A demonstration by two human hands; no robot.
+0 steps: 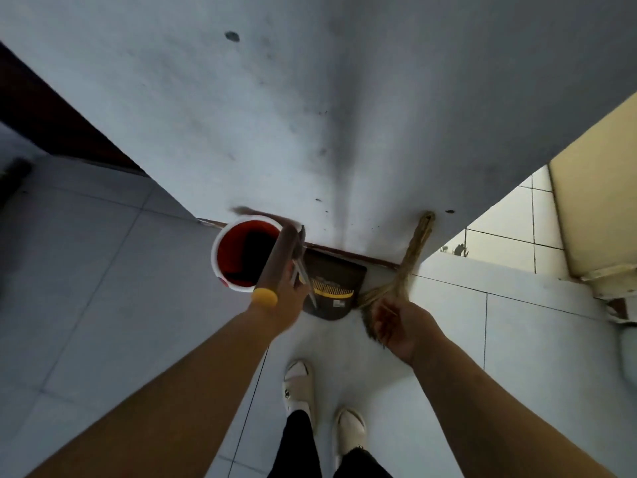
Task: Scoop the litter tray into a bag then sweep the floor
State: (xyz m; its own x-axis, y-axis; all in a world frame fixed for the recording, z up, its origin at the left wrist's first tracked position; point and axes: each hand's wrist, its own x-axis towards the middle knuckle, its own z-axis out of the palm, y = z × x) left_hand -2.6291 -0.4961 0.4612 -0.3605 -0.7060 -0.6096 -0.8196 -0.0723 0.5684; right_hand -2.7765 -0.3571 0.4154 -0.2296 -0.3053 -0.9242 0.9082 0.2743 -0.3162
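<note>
A straw broom (415, 248) leans against the grey wall, its bristles fanning out low on the floor. My right hand (401, 327) holds it down by the bristles, fingers curled round the straw. A dark brown dustpan (336, 270) with a yellow comb edge stands against the wall's foot. My left hand (287, 300) grips a brown handle with a yellow end cap (264, 296), together with a thin metal rod that runs down to the dustpan. No litter tray or bag is in view.
A red bucket with a white rim (216, 250) stands on the floor left of the dustpan, against the wall. My feet in white slippers (298, 384) are on the pale tiles below. A cream door (593, 201) and its hinge are at the right.
</note>
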